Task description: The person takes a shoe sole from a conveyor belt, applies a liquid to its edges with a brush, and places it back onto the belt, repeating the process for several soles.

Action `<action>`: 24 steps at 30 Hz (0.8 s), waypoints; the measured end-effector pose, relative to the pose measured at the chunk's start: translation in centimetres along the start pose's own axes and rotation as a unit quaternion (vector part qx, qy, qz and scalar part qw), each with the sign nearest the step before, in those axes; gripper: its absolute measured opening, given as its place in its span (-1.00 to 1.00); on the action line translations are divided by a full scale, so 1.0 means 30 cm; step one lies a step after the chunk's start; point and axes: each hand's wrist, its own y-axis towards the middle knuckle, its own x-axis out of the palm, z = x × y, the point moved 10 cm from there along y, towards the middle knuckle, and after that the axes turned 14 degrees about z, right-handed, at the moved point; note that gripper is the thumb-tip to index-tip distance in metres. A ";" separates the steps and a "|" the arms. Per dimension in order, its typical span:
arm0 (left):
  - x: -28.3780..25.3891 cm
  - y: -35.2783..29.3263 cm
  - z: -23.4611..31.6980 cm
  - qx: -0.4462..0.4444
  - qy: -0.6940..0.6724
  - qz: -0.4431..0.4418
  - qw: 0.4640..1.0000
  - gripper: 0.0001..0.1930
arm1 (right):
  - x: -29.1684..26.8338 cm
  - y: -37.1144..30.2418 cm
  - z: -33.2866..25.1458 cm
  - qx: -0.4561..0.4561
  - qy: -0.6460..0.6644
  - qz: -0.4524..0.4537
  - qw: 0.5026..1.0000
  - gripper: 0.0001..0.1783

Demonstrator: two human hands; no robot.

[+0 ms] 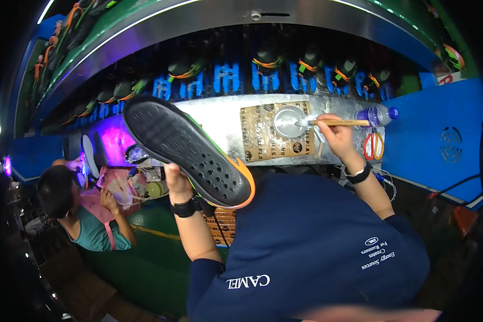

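Note:
My left hand (178, 183) grips a black shoe sole (174, 137) by its edge. The sole has an orange and green rim, and its hollow inner face with round holes at one end is turned up. Between the fingers of my right hand (338, 138) is a brush (348, 123) with a wooden handle. Its bristle end is whitened and reaches into a small round bowl (277, 124) containing something white. Beneath the bowl lies a sheet of brown printed paper (256, 142) on the workbench (220, 115).
Right of the bowl lies a clear bottle (378, 115) with a purple cap, near red and yellow scissors (379, 146). A blue cabinet (424, 134) borders the right. Shoes (265, 60) on blue holders (226, 78) line the back. A co-worker (94, 222) sits at left, handling another sole.

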 end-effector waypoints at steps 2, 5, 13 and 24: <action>0.008 -0.050 -0.122 -0.017 -0.043 0.036 0.998 -0.16 | 0.001 0.001 0.045 -0.013 -0.032 -0.032 0.999 -0.90; 0.001 -0.096 -0.229 -0.080 -0.057 0.045 0.994 -0.19 | 0.029 0.011 0.112 -0.027 -0.059 -0.032 0.997 -0.89; 0.094 -0.154 -0.294 -0.197 -0.039 -0.084 0.976 -0.22 | 0.048 0.011 0.172 -0.019 -0.118 -0.044 0.992 -0.87; 0.259 -0.058 -0.080 -0.061 0.132 -0.177 0.973 -0.26 | -0.003 0.029 0.017 -0.014 -0.003 -0.030 0.999 -0.88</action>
